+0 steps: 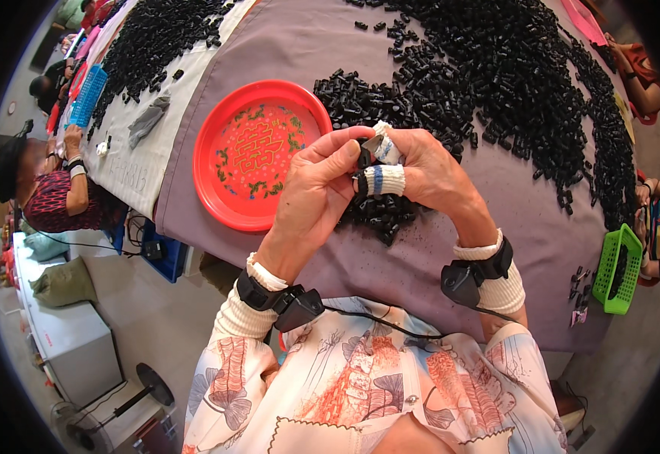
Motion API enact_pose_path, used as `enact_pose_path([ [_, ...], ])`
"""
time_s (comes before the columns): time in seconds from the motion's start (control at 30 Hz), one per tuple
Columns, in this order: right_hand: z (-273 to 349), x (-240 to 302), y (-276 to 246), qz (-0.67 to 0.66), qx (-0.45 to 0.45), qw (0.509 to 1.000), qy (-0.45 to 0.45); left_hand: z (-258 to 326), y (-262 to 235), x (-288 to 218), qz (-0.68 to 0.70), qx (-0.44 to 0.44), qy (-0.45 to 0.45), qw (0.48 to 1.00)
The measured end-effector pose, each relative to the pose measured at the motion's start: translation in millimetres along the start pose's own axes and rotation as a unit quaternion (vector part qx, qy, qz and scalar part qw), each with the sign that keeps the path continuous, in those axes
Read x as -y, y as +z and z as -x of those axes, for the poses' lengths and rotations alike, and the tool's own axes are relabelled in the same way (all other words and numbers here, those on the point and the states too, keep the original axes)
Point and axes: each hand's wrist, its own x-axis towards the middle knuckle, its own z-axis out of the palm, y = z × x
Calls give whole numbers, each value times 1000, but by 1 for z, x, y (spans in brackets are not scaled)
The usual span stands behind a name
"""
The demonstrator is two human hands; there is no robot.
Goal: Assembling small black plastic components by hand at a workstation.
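Observation:
My left hand (311, 189) and my right hand (436, 170) meet above the near edge of a heap of small black plastic pieces (390, 106). Between the fingertips of both hands is a small black plastic piece (364, 157), partly hidden by the fingers. White cloth wraps with blue stripes (384, 180) cover fingers of my right hand. Just left of my hands sits a round red tray (212, 200) with a green and gold pattern, nothing lying in it. More black pieces (386, 219) lie beneath my hands.
A green basket (610, 291) with black pieces stands at the table's right edge. Another black pile (148, 45), a grey cloth (148, 121) and a blue basket (88, 94) are at the left. A person (57, 181) sits there; others sit along the right. Purple cloth (413, 265) covers the table.

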Motion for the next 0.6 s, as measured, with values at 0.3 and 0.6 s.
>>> enact_pose_path([
  [0.3,5,10,0,-75,-6,996,38,-1,1,0,-11,-12,5,1000],
  [0.6,1,3,-9,-33,-90,994,53,-1,-27,-15,-98,-63,63,991],
])
